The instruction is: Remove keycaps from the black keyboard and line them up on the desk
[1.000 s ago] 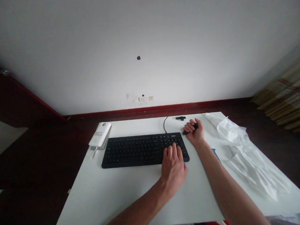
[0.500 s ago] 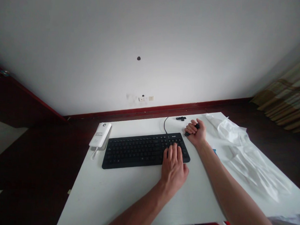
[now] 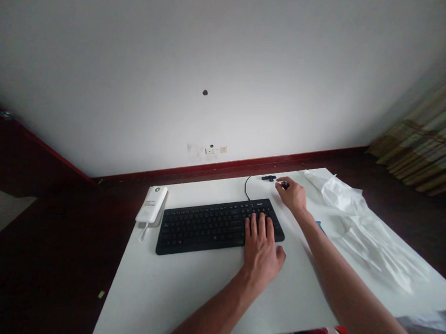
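Note:
A black keyboard [image 3: 201, 228] lies on the white table, its cable running back from the top edge. My left hand [image 3: 261, 247] rests over the keyboard's right end, palm down, fingers stretched out and apart on the number keys. Beyond the keyboard's right corner, my right hand [image 3: 292, 193] is curled with thumb and fingers closed around a small dark piece [image 3: 285, 185], whose kind I cannot make out. Just left of that hand lies a cluster of small black pieces [image 3: 269, 178], perhaps keycaps.
A white power bank [image 3: 152, 204] with a short white cable lies at the table's left edge. Crumpled white plastic [image 3: 374, 247] covers part of the right side. A bit of something blue [image 3: 320, 226] shows beside my right forearm. Behind stands a wall with sockets [image 3: 216, 150].
My right hand has turned over from palm up to knuckles up and shifted slightly toward the small black pieces. My left fingers have straightened and spread on the keys.

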`<state>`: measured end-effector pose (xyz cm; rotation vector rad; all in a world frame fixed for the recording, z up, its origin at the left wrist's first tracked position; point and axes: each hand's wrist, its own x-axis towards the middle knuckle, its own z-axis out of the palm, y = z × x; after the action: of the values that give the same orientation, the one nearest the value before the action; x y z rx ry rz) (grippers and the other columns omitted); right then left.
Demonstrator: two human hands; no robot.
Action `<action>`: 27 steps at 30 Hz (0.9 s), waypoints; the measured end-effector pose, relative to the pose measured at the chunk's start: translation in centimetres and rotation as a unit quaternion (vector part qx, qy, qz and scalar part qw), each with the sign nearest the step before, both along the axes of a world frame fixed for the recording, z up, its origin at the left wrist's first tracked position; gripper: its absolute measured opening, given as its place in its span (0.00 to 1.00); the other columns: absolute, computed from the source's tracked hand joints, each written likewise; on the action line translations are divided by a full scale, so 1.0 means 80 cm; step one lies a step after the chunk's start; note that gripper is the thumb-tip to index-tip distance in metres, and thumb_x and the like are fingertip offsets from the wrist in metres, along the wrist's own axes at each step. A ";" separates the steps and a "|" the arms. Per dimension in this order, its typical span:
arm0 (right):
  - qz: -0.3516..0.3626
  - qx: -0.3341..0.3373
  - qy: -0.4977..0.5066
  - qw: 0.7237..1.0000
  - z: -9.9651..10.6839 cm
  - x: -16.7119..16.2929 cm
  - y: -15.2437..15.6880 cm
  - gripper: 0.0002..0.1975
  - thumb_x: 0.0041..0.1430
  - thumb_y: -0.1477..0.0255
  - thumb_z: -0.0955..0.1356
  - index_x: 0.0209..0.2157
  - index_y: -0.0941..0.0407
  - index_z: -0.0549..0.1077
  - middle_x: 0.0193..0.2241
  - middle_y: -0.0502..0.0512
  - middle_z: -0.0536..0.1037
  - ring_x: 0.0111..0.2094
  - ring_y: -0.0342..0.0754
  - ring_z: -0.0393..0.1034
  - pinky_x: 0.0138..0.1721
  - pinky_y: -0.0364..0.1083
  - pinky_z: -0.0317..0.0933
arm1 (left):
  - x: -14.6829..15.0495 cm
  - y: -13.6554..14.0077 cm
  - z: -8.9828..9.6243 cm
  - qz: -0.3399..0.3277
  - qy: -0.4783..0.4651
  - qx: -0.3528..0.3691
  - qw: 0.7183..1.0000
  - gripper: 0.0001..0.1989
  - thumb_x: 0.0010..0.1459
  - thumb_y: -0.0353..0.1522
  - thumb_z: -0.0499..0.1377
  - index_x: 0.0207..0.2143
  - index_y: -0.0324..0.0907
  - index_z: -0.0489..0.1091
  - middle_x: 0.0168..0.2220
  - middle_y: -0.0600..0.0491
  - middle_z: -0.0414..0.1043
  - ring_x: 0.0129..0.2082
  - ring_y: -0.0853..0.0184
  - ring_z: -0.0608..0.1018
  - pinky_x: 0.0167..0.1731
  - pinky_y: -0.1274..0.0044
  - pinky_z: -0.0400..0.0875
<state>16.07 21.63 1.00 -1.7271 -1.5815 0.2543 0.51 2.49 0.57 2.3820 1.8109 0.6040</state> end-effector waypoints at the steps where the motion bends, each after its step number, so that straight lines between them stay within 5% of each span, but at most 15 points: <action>1: 0.004 -0.027 -0.046 0.999 -0.003 0.000 0.002 0.15 0.59 0.63 0.69 0.45 0.52 0.81 0.31 0.57 0.81 0.33 0.54 0.74 0.35 0.47 0.62 | -0.001 0.001 0.001 0.002 0.002 0.000 1.000 0.38 0.64 0.46 0.57 0.70 0.34 0.57 0.72 0.40 0.52 0.72 0.46 0.55 0.70 0.54 0.51; 6: 0.015 -0.082 -0.154 0.985 -0.010 -0.005 0.010 0.21 0.63 0.61 0.66 0.55 0.51 0.77 0.48 0.61 0.81 0.43 0.57 0.77 0.40 0.49 0.64 | -0.003 0.006 0.001 0.005 -0.002 0.000 1.000 0.36 0.65 0.45 0.57 0.69 0.37 0.60 0.70 0.42 0.56 0.70 0.48 0.59 0.70 0.54 0.52; 18: 0.007 -0.058 -0.184 0.981 -0.010 -0.028 0.018 0.18 0.66 0.62 0.65 0.52 0.50 0.79 0.49 0.59 0.82 0.43 0.56 0.77 0.40 0.48 0.64 | -0.006 0.005 0.003 -0.003 -0.013 -0.018 1.000 0.36 0.66 0.45 0.54 0.71 0.36 0.57 0.72 0.43 0.53 0.71 0.48 0.55 0.71 0.55 0.51; 27: 0.034 -0.062 -0.210 0.975 -0.013 -0.008 0.000 0.15 0.67 0.63 0.64 0.45 0.51 0.81 0.46 0.59 0.83 0.40 0.55 0.78 0.36 0.47 0.62 | -0.007 0.006 0.005 -0.002 -0.016 -0.009 1.000 0.35 0.65 0.44 0.56 0.69 0.36 0.60 0.70 0.42 0.57 0.70 0.49 0.59 0.70 0.55 0.53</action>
<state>15.39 21.59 -0.05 -1.9146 -1.9659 0.0186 -0.02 2.96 0.98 2.3499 1.7909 0.6199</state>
